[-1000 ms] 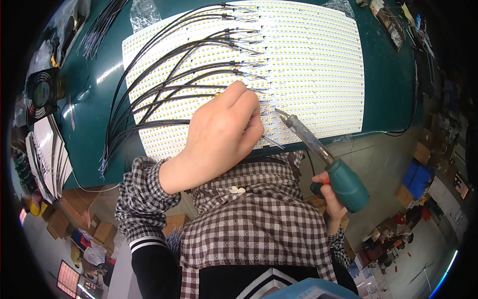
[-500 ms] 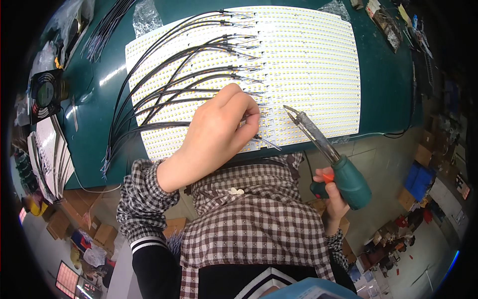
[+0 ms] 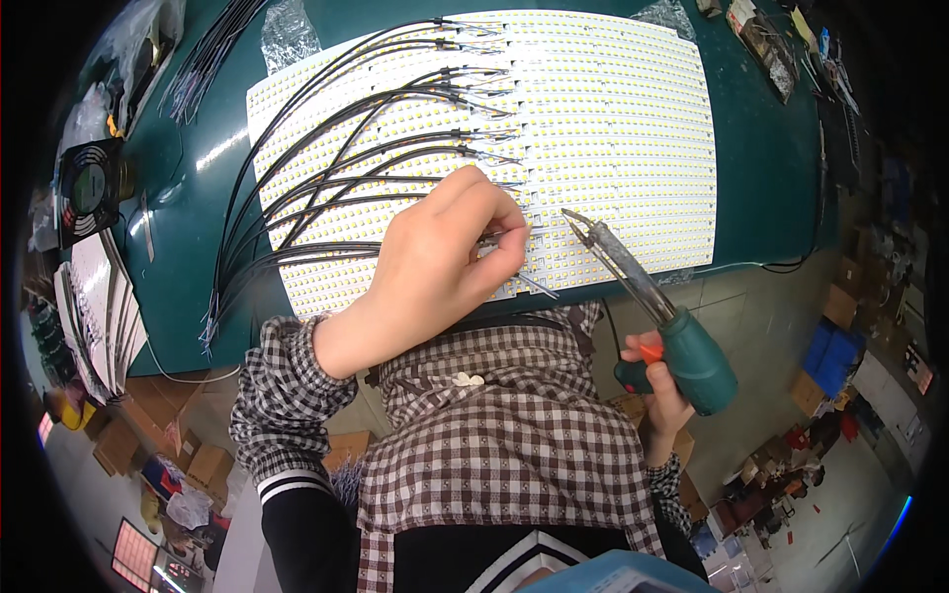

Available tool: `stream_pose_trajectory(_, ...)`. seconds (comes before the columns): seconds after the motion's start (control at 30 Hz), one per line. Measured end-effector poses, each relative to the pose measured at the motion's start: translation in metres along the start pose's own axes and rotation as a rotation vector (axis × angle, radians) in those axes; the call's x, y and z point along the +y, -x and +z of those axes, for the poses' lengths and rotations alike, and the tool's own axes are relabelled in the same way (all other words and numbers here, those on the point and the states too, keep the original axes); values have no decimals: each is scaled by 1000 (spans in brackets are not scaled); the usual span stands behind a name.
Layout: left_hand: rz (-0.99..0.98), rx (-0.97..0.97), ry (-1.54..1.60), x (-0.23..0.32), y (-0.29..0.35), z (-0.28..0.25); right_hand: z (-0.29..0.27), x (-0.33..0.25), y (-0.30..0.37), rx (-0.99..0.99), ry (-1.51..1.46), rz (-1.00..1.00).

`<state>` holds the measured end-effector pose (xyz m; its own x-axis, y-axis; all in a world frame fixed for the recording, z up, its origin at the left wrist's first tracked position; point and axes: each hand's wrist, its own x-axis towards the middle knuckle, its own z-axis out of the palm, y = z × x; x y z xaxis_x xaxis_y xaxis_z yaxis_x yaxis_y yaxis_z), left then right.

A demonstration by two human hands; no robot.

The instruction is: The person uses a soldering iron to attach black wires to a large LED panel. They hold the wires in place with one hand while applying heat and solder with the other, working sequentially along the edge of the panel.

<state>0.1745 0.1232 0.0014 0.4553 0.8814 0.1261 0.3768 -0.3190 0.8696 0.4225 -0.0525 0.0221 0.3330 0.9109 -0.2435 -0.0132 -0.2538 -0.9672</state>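
Note:
A white LED panel (image 3: 623,148) with rows of small yellow chips lies on the green table. Black wires (image 3: 346,138) arc over its left half, their thin stripped ends resting along the middle seam. My left hand (image 3: 435,247) is over the panel's near part, thumb and forefinger pinched on a wire whose end is mostly hidden by the fingers. Gripped by its green handle, a soldering gun (image 3: 700,361) is in my right hand (image 3: 667,400) at the table's front edge. Its tip points at the panel, just right of my left fingertips.
A bundle of loose wires (image 3: 213,59) lies at the far left, near clear plastic wrap (image 3: 290,38). A black fan (image 3: 91,188) stands at the left edge, above stacked white strips (image 3: 104,306). Cardboard boxes (image 3: 208,469) are on the floor.
My left hand has shifted slightly to the right, its pinched fingers closer to the panel's middle seam. The soldering gun and my right hand have hardly moved.

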Motion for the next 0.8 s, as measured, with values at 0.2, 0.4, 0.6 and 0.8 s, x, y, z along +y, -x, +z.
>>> stream_pose_trajectory(0.2,-11,33,-126,1,1,3,-1,1,1,1,4,-4)
stream_pose_trajectory(0.4,5,39,-128,1,-1,4,-5,4,3,-47,-22,-26)
stream_pose_trajectory(0.6,9,47,-105,0,0,4,-9,9,4,-63,79,-11)
stream_pose_trajectory(0.8,31,60,-135,-3,1,7,-6,4,3,-39,204,-6)
